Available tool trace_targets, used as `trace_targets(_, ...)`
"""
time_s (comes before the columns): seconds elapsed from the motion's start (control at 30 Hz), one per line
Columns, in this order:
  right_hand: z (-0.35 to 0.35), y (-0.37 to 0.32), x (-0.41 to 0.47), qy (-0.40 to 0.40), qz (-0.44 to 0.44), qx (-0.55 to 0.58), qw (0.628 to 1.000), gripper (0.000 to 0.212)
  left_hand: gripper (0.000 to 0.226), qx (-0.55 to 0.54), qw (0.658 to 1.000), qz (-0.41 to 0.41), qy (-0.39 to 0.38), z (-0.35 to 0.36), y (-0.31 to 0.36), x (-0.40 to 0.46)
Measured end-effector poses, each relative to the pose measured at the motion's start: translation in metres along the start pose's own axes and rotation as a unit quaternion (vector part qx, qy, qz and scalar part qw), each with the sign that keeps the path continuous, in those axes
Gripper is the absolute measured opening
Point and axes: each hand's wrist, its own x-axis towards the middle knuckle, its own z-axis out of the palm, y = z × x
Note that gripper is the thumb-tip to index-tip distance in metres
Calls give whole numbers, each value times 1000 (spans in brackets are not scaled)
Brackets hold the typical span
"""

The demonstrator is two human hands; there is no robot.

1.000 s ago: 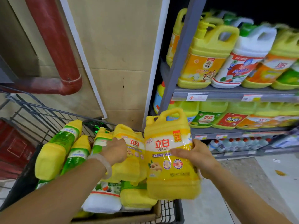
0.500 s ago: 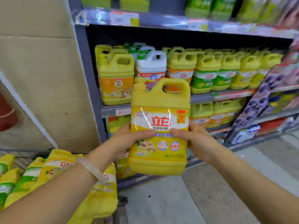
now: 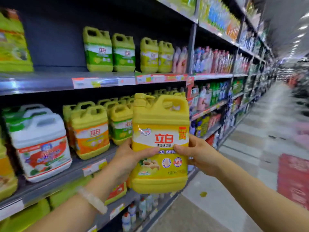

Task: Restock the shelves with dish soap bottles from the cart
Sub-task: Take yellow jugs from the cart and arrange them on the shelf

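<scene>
Both hands are gripping it: left hand (image 3: 128, 158) and right hand (image 3: 197, 153) are clasping the yellow dish soap bottle (image 3: 160, 143) upright before the shelf (image 3: 50, 81).

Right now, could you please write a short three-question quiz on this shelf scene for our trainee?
1. True or false: both hands hold the yellow bottle.
2. Which wrist wears the pale bracelet? A) left B) right
3. Fill in: the upper shelf has a bare gap to the ____ of the green-label bottles.

Key
1. True: the left hand and right hand grip its sides.
2. A
3. left
</scene>
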Motion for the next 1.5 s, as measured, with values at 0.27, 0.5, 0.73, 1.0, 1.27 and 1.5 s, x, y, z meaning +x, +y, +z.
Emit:
trace_targets(0.27,-95,-22,136,41,-30,-6,999,54,88,-8,998,34,-45,51,21,168)
trace_targets(0.5,-170,-109,267,73,-138,-7,988,28,43,33,986,158,-44,100,114,317)
trace_targets(0.73,-242,-187,384,32,-243,-36,969,45,51,67,971,230,-19,135,189,429)
trace_targets(1.0,-291,-218,548,-67,-274,-16,959,45,42,41,958,258,118,158,213,548)
trace_targets(1.27,-322,-192,650,-134,-226,30,965,41,67,94,964,198,152,162,197,628)
trace_targets(1.5,-347,-159,696,-4,-245,24,969,47,117,395,890,69,216,179,177,668)
